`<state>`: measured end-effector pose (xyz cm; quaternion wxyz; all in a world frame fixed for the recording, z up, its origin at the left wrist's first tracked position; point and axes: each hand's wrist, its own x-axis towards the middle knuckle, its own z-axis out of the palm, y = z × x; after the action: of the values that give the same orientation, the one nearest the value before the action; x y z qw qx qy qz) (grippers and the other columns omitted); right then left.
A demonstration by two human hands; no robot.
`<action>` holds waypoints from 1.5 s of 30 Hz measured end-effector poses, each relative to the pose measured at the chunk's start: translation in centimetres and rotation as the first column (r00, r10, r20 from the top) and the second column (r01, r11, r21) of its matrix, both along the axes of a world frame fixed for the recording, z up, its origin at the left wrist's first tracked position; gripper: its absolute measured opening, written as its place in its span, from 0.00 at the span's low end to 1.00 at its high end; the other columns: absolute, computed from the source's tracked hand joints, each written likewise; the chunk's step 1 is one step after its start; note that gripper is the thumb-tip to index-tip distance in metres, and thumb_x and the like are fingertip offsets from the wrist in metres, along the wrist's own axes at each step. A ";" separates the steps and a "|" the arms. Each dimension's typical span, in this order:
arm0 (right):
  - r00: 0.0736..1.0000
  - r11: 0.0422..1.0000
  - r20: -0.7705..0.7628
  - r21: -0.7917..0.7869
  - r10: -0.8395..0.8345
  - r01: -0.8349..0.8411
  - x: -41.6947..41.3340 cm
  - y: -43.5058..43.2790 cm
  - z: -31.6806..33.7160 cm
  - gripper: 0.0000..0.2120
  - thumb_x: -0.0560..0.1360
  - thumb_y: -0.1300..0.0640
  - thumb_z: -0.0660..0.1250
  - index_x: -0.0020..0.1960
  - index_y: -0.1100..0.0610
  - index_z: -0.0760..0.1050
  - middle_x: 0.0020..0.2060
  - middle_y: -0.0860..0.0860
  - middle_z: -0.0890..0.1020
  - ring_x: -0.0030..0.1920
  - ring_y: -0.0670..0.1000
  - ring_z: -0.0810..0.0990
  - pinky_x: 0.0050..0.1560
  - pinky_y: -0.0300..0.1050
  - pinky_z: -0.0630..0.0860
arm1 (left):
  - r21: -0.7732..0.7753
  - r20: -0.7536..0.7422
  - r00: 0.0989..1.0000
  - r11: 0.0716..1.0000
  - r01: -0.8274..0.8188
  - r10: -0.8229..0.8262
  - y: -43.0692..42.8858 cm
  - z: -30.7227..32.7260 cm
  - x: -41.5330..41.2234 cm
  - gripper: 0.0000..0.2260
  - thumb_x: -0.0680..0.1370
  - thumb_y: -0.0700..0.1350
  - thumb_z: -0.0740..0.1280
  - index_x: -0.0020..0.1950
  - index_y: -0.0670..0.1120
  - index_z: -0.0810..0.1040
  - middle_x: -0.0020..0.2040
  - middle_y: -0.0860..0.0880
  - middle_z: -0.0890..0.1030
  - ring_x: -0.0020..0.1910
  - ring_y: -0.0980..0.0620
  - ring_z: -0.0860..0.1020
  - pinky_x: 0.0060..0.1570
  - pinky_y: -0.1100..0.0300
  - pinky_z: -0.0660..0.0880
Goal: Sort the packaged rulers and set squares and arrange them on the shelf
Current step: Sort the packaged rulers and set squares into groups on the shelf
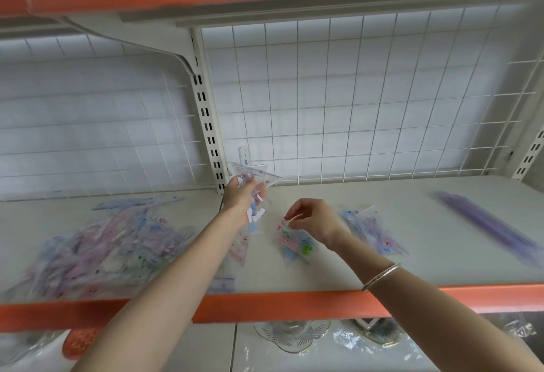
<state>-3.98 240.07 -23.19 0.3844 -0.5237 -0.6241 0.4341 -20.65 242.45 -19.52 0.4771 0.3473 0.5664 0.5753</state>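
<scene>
I'm seeing the shelf lip (294, 304) glowing orange and the wire grid (353, 92) showing white. The heap of packets (97, 251) is reading pastel purple, pink and blue. The rulers (485, 224) are showing lilac, the middle packet (297, 246) blue, pink and green, the set-square packet (254, 177) clear.

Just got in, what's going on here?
A person is sorting packaged rulers and set squares on the shelf. The left hand grips a set-square pack, raised near the back grid. The right hand is at the top edge of a small packet lying mid-shelf; blur hides whether it pinches it. An unsorted heap lies left, a smaller pile right.
</scene>
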 end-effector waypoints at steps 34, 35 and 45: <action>0.968 0.968 0.225 -0.200 -0.108 0.154 2.9 -0.5 0.5 0.04 0.69 0.63 0.73 0.40 0.65 0.82 0.29 0.52 0.79 0.30 0.47 0.72 0.29 0.35 0.65 | 0.020 0.068 0.996 0.998 -0.065 0.063 0.2 -0.3 1.7 0.05 0.81 0.37 0.60 0.56 0.40 0.74 0.48 0.39 0.82 0.33 0.48 0.78 0.36 0.57 0.77; 0.962 0.968 0.248 -0.189 -0.115 0.164 2.7 -0.4 0.4 0.05 0.69 0.62 0.73 0.42 0.65 0.82 0.30 0.52 0.79 0.32 0.47 0.73 0.30 0.36 0.66 | 0.021 0.079 0.996 0.998 -0.053 0.051 0.2 -0.4 1.8 0.06 0.81 0.37 0.60 0.57 0.39 0.74 0.47 0.39 0.82 0.33 0.48 0.77 0.37 0.57 0.77; 0.895 0.884 0.042 -0.147 -0.443 0.444 6.6 1.2 1.8 0.05 0.71 0.65 0.70 0.44 0.66 0.81 0.30 0.53 0.79 0.31 0.48 0.73 0.30 0.37 0.66 | 0.025 0.119 0.992 0.999 0.045 -0.048 0.2 -0.4 3.5 0.04 0.81 0.36 0.61 0.50 0.41 0.75 0.40 0.43 0.82 0.35 0.46 0.77 0.46 0.52 0.73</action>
<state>2.63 241.32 -21.38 0.4301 -0.6819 -0.4542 0.3792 -17.17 242.68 -19.94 0.5194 0.3305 0.5221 0.5902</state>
